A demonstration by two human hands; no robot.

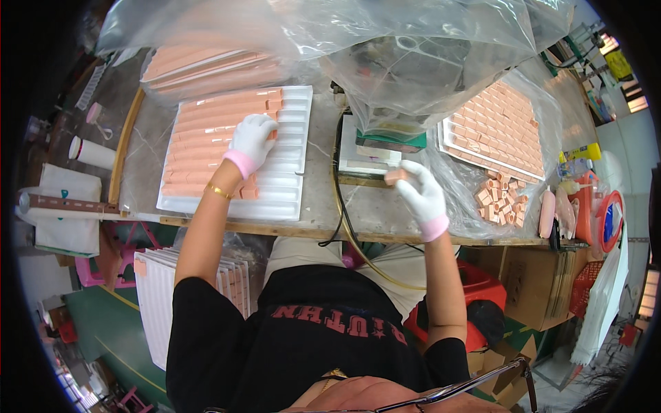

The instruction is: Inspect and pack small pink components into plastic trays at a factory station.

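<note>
My left hand, in a white glove with a pink cuff, is over the white ribbed tray. Its fingers are closed on a small peach-coloured block at the tray's rows. Long rows of similar peach blocks fill the tray's left and middle; several white grooves show bare at its right. My right hand, gloved the same way, pinches another peach block between thumb and fingers. That block is just in front of a machine with a green plate and a pale flat bed.
Clear plastic sheeting drapes over the machine. At right lie a second tray of peach blocks and a loose pile of them. Wrapped stacked trays lie at the back left. A hose hangs over the table edge.
</note>
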